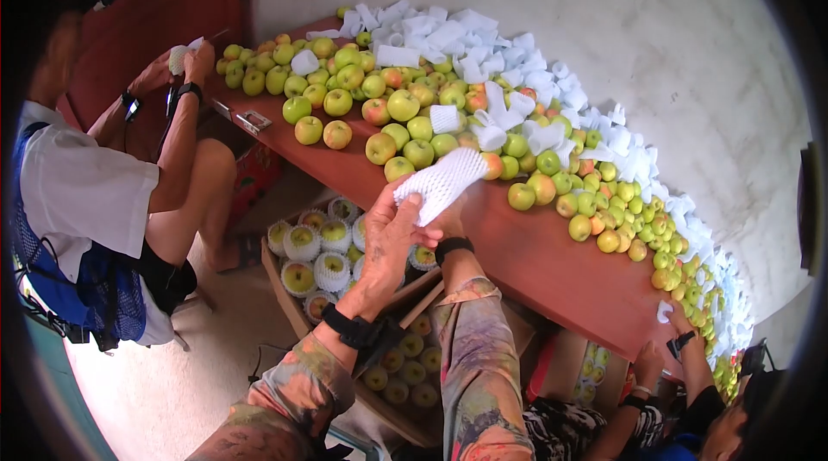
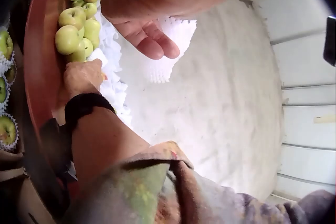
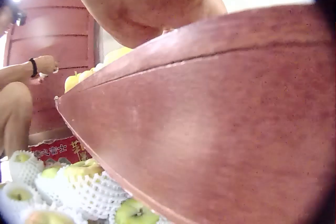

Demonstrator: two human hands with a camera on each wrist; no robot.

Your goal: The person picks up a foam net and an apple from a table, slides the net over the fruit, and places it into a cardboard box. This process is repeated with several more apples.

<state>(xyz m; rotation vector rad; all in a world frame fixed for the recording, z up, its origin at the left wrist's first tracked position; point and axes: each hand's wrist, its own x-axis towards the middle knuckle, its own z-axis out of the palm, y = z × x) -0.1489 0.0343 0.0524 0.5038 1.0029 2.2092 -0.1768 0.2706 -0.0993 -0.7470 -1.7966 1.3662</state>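
Observation:
My left hand [image 1: 388, 232] pinches a white foam net sleeve [image 1: 444, 185], held up over the table's front edge. In the left wrist view the left hand [image 2: 157, 8] has its fingers against the sleeve [image 2: 176, 37]. My right hand [image 1: 450, 218] is just beyond the sleeve, which covers most of its fingers. The left wrist view shows the right hand [image 2: 84, 76] low beside the apples [image 2: 71, 37]; what its fingers hold, I cannot tell. A reddish-yellow apple [image 1: 492, 166] shows at the sleeve's far end.
The reddish-brown table [image 1: 552, 263] bears a long heap of apples [image 1: 405, 105], with white foam sleeves [image 1: 517, 56] piled along the wall. Below its edge stands a box of net-wrapped apples [image 1: 332, 271]. One person [image 1: 95, 176] sits at left; another person's hand [image 1: 681, 323] works at right.

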